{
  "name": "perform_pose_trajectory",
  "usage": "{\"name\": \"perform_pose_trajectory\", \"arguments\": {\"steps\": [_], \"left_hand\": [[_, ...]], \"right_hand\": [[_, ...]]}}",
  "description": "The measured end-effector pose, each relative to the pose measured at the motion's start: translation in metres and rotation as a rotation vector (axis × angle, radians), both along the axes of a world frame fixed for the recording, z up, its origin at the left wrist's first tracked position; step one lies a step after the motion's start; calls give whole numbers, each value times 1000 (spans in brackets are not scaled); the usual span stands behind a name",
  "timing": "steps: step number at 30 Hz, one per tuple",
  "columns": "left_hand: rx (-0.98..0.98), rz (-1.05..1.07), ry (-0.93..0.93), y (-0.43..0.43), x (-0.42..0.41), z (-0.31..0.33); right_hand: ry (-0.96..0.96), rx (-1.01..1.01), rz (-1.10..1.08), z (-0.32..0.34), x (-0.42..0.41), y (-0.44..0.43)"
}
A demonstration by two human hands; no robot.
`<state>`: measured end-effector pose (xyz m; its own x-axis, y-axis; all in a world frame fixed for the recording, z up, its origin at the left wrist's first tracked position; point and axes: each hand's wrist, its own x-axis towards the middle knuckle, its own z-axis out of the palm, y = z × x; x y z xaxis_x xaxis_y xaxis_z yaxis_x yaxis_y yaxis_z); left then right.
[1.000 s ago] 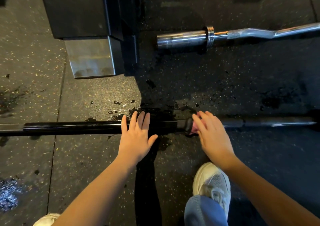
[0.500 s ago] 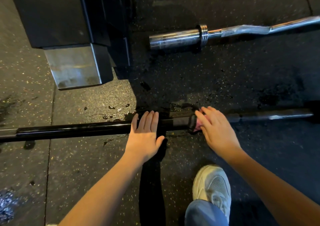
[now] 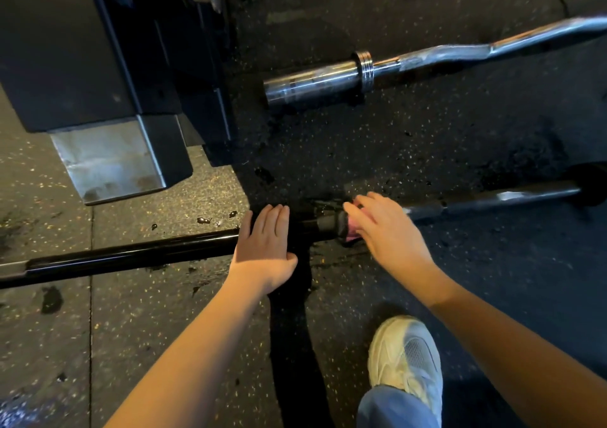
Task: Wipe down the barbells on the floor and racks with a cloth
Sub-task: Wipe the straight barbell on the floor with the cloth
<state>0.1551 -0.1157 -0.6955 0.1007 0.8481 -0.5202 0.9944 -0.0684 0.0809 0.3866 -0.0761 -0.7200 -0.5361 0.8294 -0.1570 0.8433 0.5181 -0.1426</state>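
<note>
I have the black barbell [image 3: 131, 256] lying on the rubber floor [image 3: 427, 151] across in front of me. My two hands are apart on it, one on each side of the thick collar. My left hand [image 3: 266, 243] lies flat on the glossy sleeve with the fingers straight and together, pressing down. I judge that is to stop the bar rolling while the other hand rubs. My right hand [image 3: 384, 230] covers the pink cloth [image 3: 352, 232], which sits against the bar right at the collar, where the sleeve meets the duller shaft. Only a corner of the cloth shows from under my fingers. The hand is blurred, so I cannot tell whether I pinch the cloth or only press it onto the metal. Dark wet spots [image 3: 205, 220] dot the floor just beyond the bar near my left hand, probably drips from cleaning. My white shoe [image 3: 405, 358] is planted close behind my right hand, which lets me lean over the work. Farther away the chrome curl bar [image 3: 410, 66] lies on the floor, well apart from this one, beside the rack's steel foot [image 3: 108, 161]. By my reckoning the shaft to the right and that curl bar are next in line for wiping.
</note>
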Motion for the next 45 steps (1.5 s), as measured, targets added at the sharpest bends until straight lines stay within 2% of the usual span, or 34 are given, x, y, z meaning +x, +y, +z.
{"name": "perform_pose_trajectory", "arguments": {"steps": [3, 6, 10, 13, 17, 20, 22, 24, 27, 29, 32, 35, 38, 41, 45], "left_hand": [[10, 11, -5, 0, 1, -1], [12, 12, 10, 0, 2, -1], [16, 46, 45, 0, 6, -1], [-5, 98, 0, 2, 10, 1], [4, 38, -149, 2, 26, 1], [26, 55, -131, 2, 35, -1], [43, 48, -97, 1, 37, -1], [70, 32, -67, 1, 37, -2], [45, 30, -84, 3, 36, 0], [17, 40, -102, 4, 35, 0], [28, 50, -104, 2, 37, -2], [33, 51, -73, 1, 39, -3], [36, 43, -31, 2, 41, -3], [48, 43, -21, 2, 42, -1], [40, 44, -32, 2, 42, -2]], "right_hand": [[-24, 21, -121, 2, 26, -3], [-59, 1, -237, 10, 0, -10], [-8, -86, -56, 11, -44, -11], [36, -93, -3, 16, -24, 0], [32, 14, -222, 16, 44, 2], [15, -15, -414, 21, 38, -2], [8, -36, -340, 23, 2, -7], [1, -84, -138, 18, -34, -11], [-5, -111, -15, 17, -26, -2], [54, -66, -103, 15, 10, 2], [41, -53, -374, 15, 62, 10], [22, 29, -533, 18, 39, 9], [70, 13, -331, 14, -7, -6], [120, -68, -160, 9, 6, 2], [144, -39, -318, 8, 53, 20]]}}
